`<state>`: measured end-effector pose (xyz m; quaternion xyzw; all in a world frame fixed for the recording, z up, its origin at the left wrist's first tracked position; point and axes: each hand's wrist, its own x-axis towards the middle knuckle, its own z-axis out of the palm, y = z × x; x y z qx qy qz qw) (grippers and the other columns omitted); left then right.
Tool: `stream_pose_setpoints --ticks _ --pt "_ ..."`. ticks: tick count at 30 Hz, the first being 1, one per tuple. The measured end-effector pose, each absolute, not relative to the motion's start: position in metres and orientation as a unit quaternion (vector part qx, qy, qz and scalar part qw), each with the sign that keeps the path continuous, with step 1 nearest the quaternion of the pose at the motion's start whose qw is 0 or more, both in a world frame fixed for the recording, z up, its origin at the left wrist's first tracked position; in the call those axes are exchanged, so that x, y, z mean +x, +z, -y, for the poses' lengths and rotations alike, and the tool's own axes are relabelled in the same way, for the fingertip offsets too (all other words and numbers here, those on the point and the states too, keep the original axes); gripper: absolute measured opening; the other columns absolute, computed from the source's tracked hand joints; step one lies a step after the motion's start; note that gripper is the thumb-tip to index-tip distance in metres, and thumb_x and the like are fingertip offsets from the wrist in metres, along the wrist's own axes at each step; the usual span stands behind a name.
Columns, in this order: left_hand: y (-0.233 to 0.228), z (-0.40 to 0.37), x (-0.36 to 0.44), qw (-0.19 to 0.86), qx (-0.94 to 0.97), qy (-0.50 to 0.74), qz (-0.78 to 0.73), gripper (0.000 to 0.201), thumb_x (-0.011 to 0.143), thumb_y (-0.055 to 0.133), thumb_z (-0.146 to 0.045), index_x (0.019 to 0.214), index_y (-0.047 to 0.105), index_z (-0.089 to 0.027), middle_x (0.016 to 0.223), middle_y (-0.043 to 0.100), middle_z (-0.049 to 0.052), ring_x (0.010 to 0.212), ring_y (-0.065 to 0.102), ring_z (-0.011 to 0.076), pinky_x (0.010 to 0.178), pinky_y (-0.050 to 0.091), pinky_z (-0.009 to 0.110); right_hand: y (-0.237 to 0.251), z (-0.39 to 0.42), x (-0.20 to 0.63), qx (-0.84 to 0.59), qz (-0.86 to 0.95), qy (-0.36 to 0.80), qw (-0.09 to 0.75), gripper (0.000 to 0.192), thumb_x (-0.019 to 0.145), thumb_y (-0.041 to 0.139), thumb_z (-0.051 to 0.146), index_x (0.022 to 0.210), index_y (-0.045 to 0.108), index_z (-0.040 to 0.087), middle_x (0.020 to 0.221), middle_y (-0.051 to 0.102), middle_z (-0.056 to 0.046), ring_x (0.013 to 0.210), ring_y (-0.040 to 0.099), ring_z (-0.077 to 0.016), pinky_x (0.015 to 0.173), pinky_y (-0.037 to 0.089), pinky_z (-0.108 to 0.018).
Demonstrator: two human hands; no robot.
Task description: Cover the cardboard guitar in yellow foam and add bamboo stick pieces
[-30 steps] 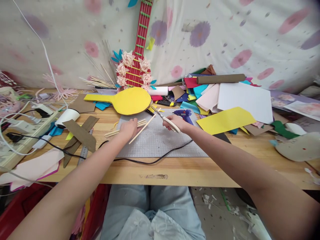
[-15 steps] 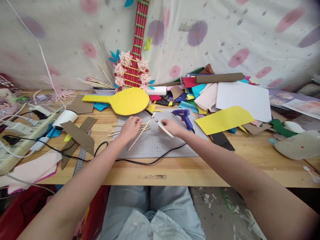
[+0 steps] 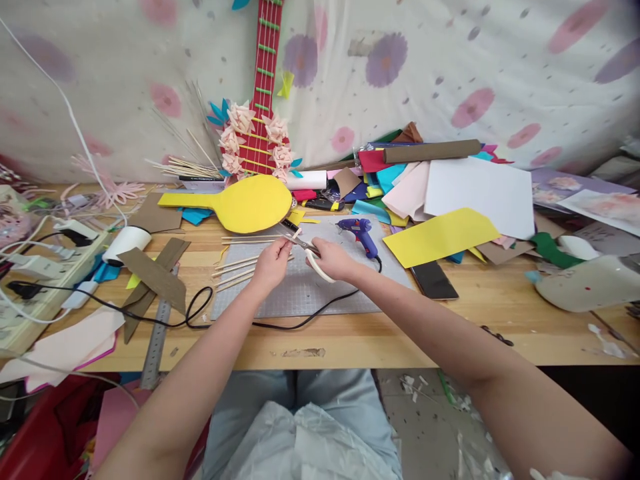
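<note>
My right hand (image 3: pixel 336 260) is closed around white-handled scissors (image 3: pixel 319 268), whose metal blades point left toward my other hand. My left hand (image 3: pixel 273 265) is pinched on a thin wooden stick (image 3: pixel 297 233), and the stick's upper end shows beside the blades. The rest of that stick is hidden by the fingers. Several more wooden sticks (image 3: pixel 235 275) lie to the left of this hand, partly on the grey cutting mat (image 3: pixel 320 297). Just behind my right hand rests a blue glue gun (image 3: pixel 361 231).
A yellow guitar-shaped piece (image 3: pixel 255 203) lies behind my hands, with a red decorated guitar (image 3: pixel 260 143) upright against the curtain. Colored sheets (image 3: pixel 440 240) pile up at right. A black cord (image 3: pixel 300 327) crosses the mat's front; a steel ruler (image 3: pixel 156 343) and power strip (image 3: pixel 55 280) are left.
My left hand has come down and right, closing on the stick near the scissors. The stick no longer slants long across the mat in view. The whole view has shifted slightly.
</note>
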<state>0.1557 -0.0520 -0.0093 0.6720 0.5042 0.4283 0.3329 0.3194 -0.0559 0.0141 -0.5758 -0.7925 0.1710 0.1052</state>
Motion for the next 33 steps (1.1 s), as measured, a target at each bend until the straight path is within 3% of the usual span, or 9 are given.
stream_pose_setpoints --ticks 9,15,21,26,33 --pt "-0.003 0.043 0.157 0.368 0.656 0.416 -0.510 0.016 0.082 0.049 -0.023 0.068 0.054 -0.019 0.057 0.045 -0.004 0.053 0.040 0.0103 0.052 0.027 0.020 0.014 0.045 0.325 -0.559 0.800 0.163 0.143 0.021 0.078 0.048 0.039 0.084 0.053 0.019 0.090 0.064 -0.005 0.077 0.055 -0.0163 0.059 0.030 -0.024" --pt "0.000 0.043 0.157 0.407 0.649 0.423 -0.485 0.018 0.085 0.044 -0.026 0.070 0.052 -0.019 0.059 0.044 -0.003 0.052 0.038 0.0097 0.052 0.029 0.019 0.014 0.046 0.322 -0.600 0.776 0.148 0.127 0.024 0.076 0.049 0.042 0.081 0.056 0.020 0.085 0.066 -0.005 0.072 0.056 -0.0164 0.056 0.026 -0.025" --pt "0.001 0.046 0.162 0.320 0.651 0.439 -0.530 0.008 0.080 0.050 -0.026 0.081 0.056 -0.020 0.067 0.053 -0.001 0.064 0.047 0.0131 0.061 0.034 0.021 0.018 0.041 0.321 -0.605 0.779 0.118 0.114 0.030 0.076 0.047 0.045 0.079 0.060 0.018 0.080 0.067 -0.007 0.071 0.057 -0.0179 0.056 0.025 -0.026" --pt "0.008 0.048 0.159 0.277 0.672 0.439 -0.529 0.023 0.083 0.043 -0.024 0.062 0.051 -0.019 0.060 0.051 -0.001 0.059 0.046 0.0120 0.060 0.033 0.021 0.019 0.036 0.321 -0.583 0.792 0.134 0.125 0.026 0.075 0.050 0.041 0.085 0.060 0.018 0.083 0.066 -0.005 0.070 0.055 -0.0161 0.056 0.026 -0.025" --pt "0.010 0.042 0.140 0.336 0.703 0.407 -0.477 0.028 0.083 0.043 -0.021 0.055 0.045 -0.018 0.052 0.043 -0.003 0.051 0.038 0.0104 0.053 0.028 0.021 0.016 0.040 0.311 -0.566 0.797 0.148 0.148 0.024 0.075 0.049 0.035 0.089 0.058 0.018 0.087 0.064 -0.005 0.072 0.053 -0.0150 0.058 0.028 -0.023"
